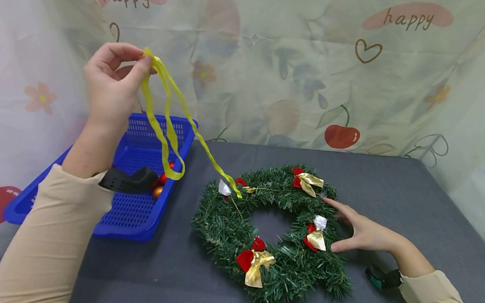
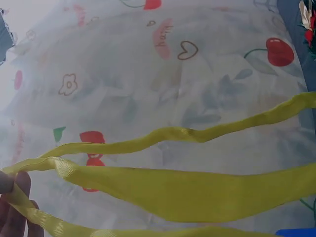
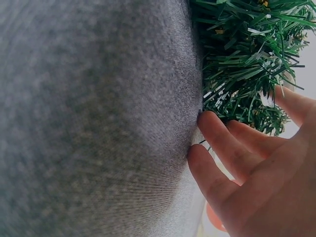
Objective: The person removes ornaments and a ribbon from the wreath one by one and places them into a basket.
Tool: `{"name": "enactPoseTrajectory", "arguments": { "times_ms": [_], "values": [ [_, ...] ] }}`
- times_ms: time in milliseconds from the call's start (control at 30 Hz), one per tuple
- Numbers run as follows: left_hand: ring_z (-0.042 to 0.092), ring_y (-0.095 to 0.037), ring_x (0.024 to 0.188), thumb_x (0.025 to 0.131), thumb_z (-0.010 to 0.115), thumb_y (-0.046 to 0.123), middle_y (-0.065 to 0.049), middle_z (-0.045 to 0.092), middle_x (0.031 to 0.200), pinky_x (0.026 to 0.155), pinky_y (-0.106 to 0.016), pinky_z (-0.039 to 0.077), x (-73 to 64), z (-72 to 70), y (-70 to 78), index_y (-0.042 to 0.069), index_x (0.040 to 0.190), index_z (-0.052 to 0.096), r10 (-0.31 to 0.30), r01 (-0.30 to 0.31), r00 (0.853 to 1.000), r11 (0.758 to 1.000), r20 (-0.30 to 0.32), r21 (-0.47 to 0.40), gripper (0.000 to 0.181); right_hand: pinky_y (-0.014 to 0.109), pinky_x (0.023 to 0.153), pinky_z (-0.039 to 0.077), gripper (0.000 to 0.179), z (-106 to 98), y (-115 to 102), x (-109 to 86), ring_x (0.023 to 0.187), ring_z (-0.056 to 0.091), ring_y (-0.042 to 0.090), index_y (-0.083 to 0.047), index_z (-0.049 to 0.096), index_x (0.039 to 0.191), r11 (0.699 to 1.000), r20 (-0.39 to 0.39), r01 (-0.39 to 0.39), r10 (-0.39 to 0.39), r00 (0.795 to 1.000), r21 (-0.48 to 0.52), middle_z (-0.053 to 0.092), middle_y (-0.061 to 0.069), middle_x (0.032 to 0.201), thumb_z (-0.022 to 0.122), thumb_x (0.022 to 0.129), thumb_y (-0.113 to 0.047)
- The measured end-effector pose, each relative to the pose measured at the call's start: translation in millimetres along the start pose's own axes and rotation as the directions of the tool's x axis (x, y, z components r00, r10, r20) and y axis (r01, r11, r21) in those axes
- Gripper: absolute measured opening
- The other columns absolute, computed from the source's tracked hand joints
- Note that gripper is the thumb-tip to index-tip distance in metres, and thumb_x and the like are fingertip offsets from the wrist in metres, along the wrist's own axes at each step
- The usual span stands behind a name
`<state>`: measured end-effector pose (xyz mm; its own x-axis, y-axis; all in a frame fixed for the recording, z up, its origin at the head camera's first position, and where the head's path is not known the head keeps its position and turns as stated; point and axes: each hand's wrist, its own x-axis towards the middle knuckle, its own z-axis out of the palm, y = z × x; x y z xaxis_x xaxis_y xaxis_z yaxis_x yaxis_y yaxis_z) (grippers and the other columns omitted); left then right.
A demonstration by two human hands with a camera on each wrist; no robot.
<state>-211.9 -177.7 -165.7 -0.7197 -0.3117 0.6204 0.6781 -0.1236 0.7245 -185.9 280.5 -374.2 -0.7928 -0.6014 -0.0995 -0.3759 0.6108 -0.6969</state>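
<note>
High on the left, my left hand (image 1: 117, 75) pinches a yellow ribbon (image 1: 169, 133) between thumb and fingers. Loops of it hang down, and one strand slants to the upper left of a green wreath (image 1: 222, 231). In the left wrist view the ribbon (image 2: 197, 192) spreads across from the fingertips. Red and gold bows (image 1: 258, 266) and white pieces (image 1: 320, 223) decorate the wreath, which lies on the table. At its right edge my right hand (image 1: 365, 234) rests with fingers spread. The right wrist view shows its fingers (image 3: 227, 143) against the table and the wreath's green strands (image 3: 247, 64).
A blue plastic basket (image 1: 131, 232) stands on the left, beneath the left forearm, with red and orange balls (image 1: 158, 192) inside. Grey cloth covers the table (image 1: 378, 182). A printed curtain (image 1: 253, 75) hangs behind it and along both sides.
</note>
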Motion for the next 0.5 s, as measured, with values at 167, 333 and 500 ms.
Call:
{"name": "enactPoseTrajectory", "arguments": {
  "times_ms": [167,333,500],
  "values": [
    [0.063,-0.017,0.061,0.076,0.069,-0.006,-0.007,0.063,0.078,0.070,-0.021,0.055,5.8,-6.1,4.3,0.001,0.080,0.062,0.011,-0.015,0.996,0.999,-0.093,-0.050,0.011,0.067,0.097,0.031,0.097,0,1,0.4,0.128,0.033,0.054,-0.014,0.008,0.151,1.000,0.001,-0.003,0.003,1.000,0.005,0.012,0.030,0.148,0.073,0.080,-0.026],
    [0.062,-0.020,0.061,0.076,0.069,-0.006,-0.009,0.062,0.080,0.071,-0.023,0.055,8.9,-13.1,9.6,0.001,0.081,0.061,0.012,-0.026,0.985,0.997,-0.174,-0.077,0.012,0.067,0.097,0.031,0.097,0,2,0.3,0.128,0.033,0.054,-0.015,0.008,0.151,1.000,0.001,-0.008,0.008,1.000,0.007,0.011,0.030,0.149,0.073,0.080,-0.026],
    [0.063,-0.021,0.062,0.076,0.070,-0.006,-0.011,0.061,0.080,0.072,-0.024,0.054,12.5,-20.0,14.8,0.000,0.080,0.061,0.035,-0.058,0.968,0.995,-0.250,-0.083,0.011,0.067,0.097,0.031,0.097,0,1,0.0,0.129,0.032,0.054,-0.015,0.008,0.151,1.000,0.005,-0.011,0.011,1.000,0.009,0.011,0.030,0.149,0.073,0.080,-0.026]
  ]
}}
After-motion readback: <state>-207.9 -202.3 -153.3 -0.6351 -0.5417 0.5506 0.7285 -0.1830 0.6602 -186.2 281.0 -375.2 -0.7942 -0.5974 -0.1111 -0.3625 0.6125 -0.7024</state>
